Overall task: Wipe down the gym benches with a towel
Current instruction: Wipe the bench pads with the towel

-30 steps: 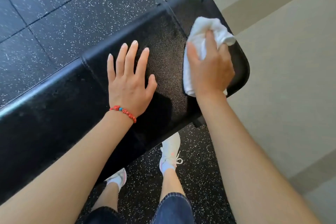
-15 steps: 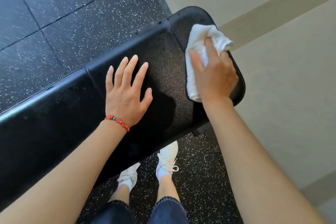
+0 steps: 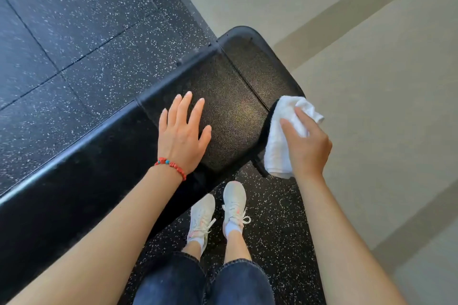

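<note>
While the left hand (image 3: 182, 136) lies flat on the black bench (image 3: 228, 96), fingers straight and slightly spread with the palm pressed to the textured pad, the right hand (image 3: 306, 146) grips a bunched white towel (image 3: 277, 141) at the bench's near right edge. Its fingers curl over the cloth, the thumb laid across the front, and the towel hangs down over the rim of the pad, one crumpled corner sticking out past the knuckles toward the pale floor (image 3: 371, 106). The two hands are apart, a bare stretch of pad between them. A red beaded bracelet (image 3: 171, 164) circles the left wrist. The bench runs off to the left from its rounded end, which sits beyond the towel, with a seam crossing the pad just beyond the left fingertips. Below, white sneakers (image 3: 218, 210) stand on speckled dark rubber flooring (image 3: 74, 32) close against the bench's near side.
</note>
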Demonstrator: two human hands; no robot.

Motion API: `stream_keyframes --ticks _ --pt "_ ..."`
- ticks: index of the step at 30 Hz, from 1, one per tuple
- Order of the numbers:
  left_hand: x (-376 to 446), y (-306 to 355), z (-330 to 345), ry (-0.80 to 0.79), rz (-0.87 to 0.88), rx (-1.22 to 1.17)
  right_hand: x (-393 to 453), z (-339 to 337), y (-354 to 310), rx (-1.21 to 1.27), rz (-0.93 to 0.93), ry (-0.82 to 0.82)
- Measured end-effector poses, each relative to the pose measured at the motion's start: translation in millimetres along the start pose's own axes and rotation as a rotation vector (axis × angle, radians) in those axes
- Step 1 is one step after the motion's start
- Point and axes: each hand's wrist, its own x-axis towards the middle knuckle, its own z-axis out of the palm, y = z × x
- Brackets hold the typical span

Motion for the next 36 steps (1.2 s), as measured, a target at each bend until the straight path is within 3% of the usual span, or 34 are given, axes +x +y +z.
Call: stream_keyframes --ticks 6,17,26,36 --pt "-38.1 20.4 -46.2 -0.008 0.026 -0.056 -62.7 -37.0 -3.9 0.204 0.142 -0.066" --pt "-77.4 89.9 -121.5 -0.053 0.240 0.007 -129.5 -127.6 -22.6 0.463 0.235 0.005" --pt "-80.1 174.9 -159.7 -0.031 0.320 0.061 -128.9 -234.8 -13.1 0.490 0.216 0.093" --pt "-90.5 321.8 -157.3 -0.025 0.377 0.079 -80.1 -374.1 28.2 0.481 0.163 0.099"
